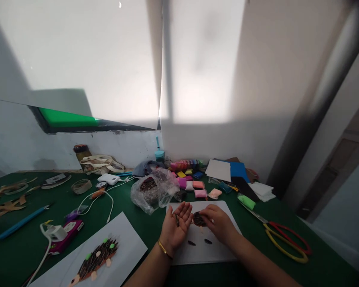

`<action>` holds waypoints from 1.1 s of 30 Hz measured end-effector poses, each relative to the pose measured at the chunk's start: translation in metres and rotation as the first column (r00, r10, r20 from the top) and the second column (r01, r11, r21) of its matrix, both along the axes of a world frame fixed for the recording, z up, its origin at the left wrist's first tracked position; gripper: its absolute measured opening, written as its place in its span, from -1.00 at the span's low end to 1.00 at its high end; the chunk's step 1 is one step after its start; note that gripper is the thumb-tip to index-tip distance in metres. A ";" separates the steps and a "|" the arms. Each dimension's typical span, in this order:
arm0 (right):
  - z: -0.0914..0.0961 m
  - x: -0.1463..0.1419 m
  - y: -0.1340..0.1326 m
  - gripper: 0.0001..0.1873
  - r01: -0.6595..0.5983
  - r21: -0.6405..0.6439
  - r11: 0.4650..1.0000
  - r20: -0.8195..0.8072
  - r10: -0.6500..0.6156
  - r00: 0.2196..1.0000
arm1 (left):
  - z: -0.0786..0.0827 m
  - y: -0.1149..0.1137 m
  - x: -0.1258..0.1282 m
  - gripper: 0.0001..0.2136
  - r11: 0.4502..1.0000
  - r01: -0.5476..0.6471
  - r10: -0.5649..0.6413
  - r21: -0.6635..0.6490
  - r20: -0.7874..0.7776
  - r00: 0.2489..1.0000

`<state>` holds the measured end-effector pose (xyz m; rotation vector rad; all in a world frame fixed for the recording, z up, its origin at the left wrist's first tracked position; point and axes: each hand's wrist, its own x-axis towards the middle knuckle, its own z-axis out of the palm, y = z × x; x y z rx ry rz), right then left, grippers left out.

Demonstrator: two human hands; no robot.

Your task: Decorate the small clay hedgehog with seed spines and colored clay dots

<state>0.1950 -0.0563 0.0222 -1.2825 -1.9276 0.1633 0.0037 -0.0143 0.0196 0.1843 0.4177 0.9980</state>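
My left hand [176, 225] is palm up, its fingers stretched out, cradling a few striped sunflower seeds [177, 220]. Close beside it, my right hand [217, 221] has its fingers pinched together at the edge of a small hedgehog figure [198, 219] made of dark seeds and peach clay. What the fingertips pinch is hidden. The figure lies on a white sheet [218, 255], partly covered by the right hand. Two loose sunflower seeds, one of them a dark seed [208, 241], rest on the sheet below the hands.
A finished seed hedgehog picture [131, 239] lies at the front left. Behind the hands are a plastic bag of seeds [149, 189] and several colored clay packets [199, 184]. Scissors [287, 239] and a green clay packet [247, 201] lie right; a white cable [112, 203] curls left.
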 end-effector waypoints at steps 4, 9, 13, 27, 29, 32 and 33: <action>0.025 -0.032 -0.007 -0.75 -0.196 0.081 0.977 0.085 0.189 0.978 | 0.017 -0.019 0.014 -0.58 0.987 0.155 -0.156 0.034 0.029 0.987; 0.036 -0.048 -0.013 -0.82 -0.195 0.093 0.976 0.183 0.176 0.967 | 0.028 -0.039 0.021 -0.54 0.964 0.256 -0.263 0.073 0.107 0.959; 0.033 -0.047 -0.019 -0.82 -0.148 0.035 0.988 0.127 0.142 0.982 | 0.025 -0.042 0.019 -0.52 0.947 0.306 -0.316 0.099 0.109 0.942; 0.010 0.016 0.007 -0.74 0.096 -0.308 0.947 -0.396 -0.219 0.892 | -0.005 -0.002 -0.011 -0.70 0.996 -0.057 0.050 -0.065 -0.112 0.993; -0.003 0.029 0.010 -0.70 0.138 -0.348 0.927 -0.399 -0.280 0.873 | -0.009 0.006 -0.012 -0.71 0.988 -0.125 0.113 -0.093 -0.130 0.985; -0.023 0.040 0.010 -0.69 0.165 -0.396 0.903 -0.409 -0.334 0.849 | -0.016 0.012 -0.012 -0.71 0.977 -0.184 0.170 -0.106 -0.130 0.977; -0.028 0.041 0.008 -0.69 0.163 -0.413 0.896 -0.406 -0.341 0.848 | -0.017 0.012 -0.012 -0.70 0.977 -0.189 0.176 -0.102 -0.121 0.977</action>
